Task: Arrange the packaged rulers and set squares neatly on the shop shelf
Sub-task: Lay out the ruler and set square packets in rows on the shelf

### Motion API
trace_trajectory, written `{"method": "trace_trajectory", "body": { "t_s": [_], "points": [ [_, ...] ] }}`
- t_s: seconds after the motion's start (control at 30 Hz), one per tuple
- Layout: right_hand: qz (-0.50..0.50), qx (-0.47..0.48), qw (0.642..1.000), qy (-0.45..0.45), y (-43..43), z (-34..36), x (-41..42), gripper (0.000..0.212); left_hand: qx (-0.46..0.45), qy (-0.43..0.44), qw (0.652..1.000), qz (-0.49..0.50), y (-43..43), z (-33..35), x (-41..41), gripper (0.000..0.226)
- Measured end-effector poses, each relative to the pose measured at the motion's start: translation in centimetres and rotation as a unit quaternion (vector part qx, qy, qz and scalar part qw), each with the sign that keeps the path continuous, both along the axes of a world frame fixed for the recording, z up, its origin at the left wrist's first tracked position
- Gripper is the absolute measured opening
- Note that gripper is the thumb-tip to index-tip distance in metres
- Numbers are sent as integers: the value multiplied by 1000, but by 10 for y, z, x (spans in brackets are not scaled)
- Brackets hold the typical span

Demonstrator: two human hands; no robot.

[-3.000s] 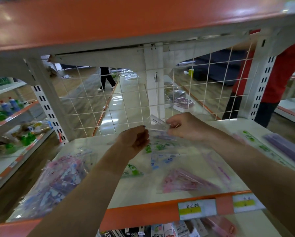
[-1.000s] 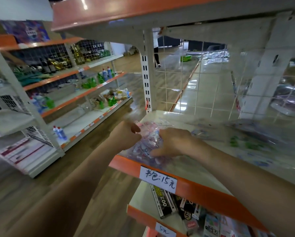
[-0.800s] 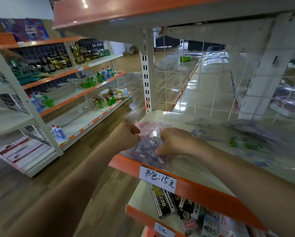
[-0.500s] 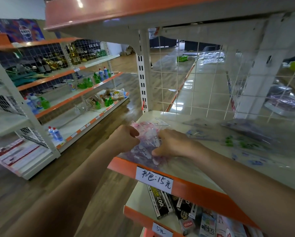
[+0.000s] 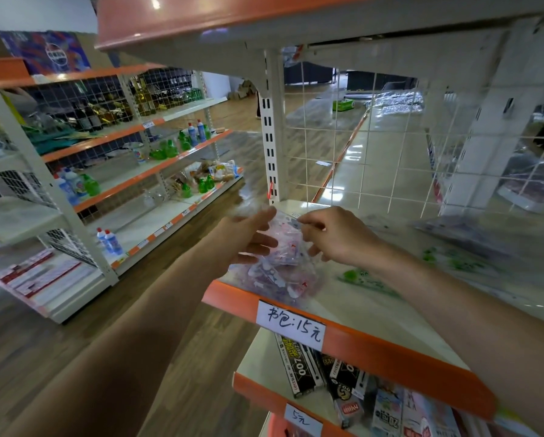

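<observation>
Shop aisle with wood floor; the white shelf (image 5: 356,305) has an orange front edge. At its left corner lies a clear packet (image 5: 278,266) of pink-blue items, pinched at the top by the right hand (image 5: 337,238), left hand (image 5: 248,236) open-fingered against its side

Lighting was bright and even; glare lay on the top shelf (image 5: 182,14); edges bowed, right side blurred.
</observation>
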State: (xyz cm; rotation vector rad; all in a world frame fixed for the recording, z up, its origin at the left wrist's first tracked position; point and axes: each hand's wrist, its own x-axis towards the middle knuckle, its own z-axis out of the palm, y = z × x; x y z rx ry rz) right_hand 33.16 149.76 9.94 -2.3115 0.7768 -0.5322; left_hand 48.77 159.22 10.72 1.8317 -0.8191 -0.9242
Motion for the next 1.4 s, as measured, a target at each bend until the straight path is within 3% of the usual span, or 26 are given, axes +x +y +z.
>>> {"method": "trace_trajectory", "body": {
  "t_s": [0.1, 0.23, 0.33, 0.4, 0.5, 0.77, 0.9, 1.0, 1.1, 1.2, 1.4],
  "points": [
    [5, -43, 999, -26, 5, -2, -2, 29, -7, 78, 996, 47, -2, 0, 2, 44],
    [11, -25, 1000, -3, -2, -11, -6, 43, -28, 129, 990, 52, 2, -3, 7, 5],
    [4, 73, 997, 19, -7, -11, -8, 61, -49, 118, 989, 71, 3, -5, 10, 12],
    [-4, 96, 995, 34, -6, -13, -8, 56, -61, 99, 990, 85, 5, -5, 13, 13],
    [16, 12, 996, 89, 2, -18, -6, 10, -82, 73, 986, 124, 7, -6, 23, 10],
    [29, -128, 961, 242, 35, -21, 26, 34, -92, 44, 980, 170, 14, -10, 31, 13],
    [36, -133, 951, 277, 37, -16, 27, 42, -90, 48, 979, 175, 14, -12, 34, 13],
    [44, -115, 954, 272, 39, -17, 27, 45, -88, 53, 979, 175, 15, -13, 34, 14],
    [50, -84, 967, 234, 38, -19, 26, 28, -91, 70, 977, 178, 14, -12, 34, 15],
    [47, -27, 980, 191, 35, -23, 24, 29, -101, 103, 973, 182, 13, -11, 34, 16],
    [55, 137, 986, 75, 21, -14, 7, 7, -121, 152, 962, 190, 10, -9, 35, 15]
  ]
}}
